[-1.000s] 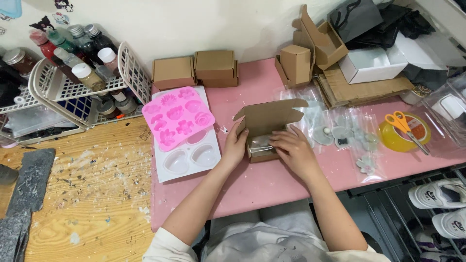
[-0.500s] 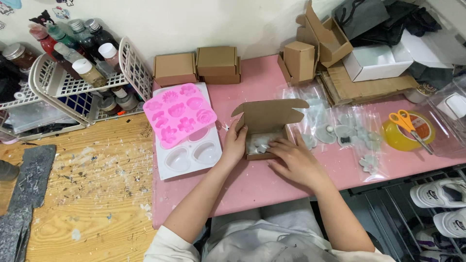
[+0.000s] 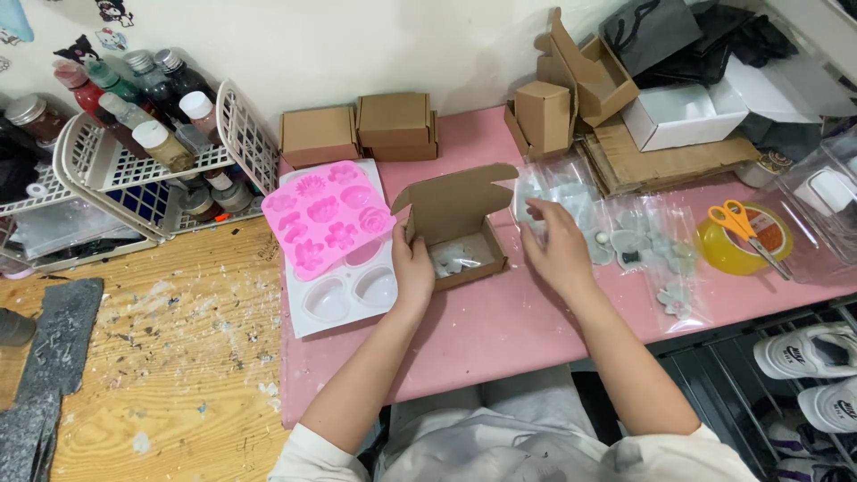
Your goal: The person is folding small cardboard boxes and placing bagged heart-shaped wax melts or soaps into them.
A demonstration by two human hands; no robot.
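A small brown cardboard box [image 3: 464, 245] lies open on the pink table [image 3: 500, 330], its lid standing up. Pale small pieces lie inside it. My left hand [image 3: 412, 268] grips the box's left side. To the right of the box, my right hand [image 3: 558, 245] rests on clear plastic bags [image 3: 625, 241] holding pale blue-grey shaped pieces; its fingers touch a bag near the box lid. I cannot tell whether it grips the bag.
A pink flower mould [image 3: 326, 219] lies on a white mould tray [image 3: 344, 295] left of the box. Closed brown boxes [image 3: 393, 125] stand behind. Scissors [image 3: 745, 228] lie on a yellow tape roll. A white rack [image 3: 134, 170] holds bottles at far left. Shoes [image 3: 803, 353] sit under the table's right side.
My right hand has left the open box and moved right onto the clear bags. My left hand stays on the box's left side.
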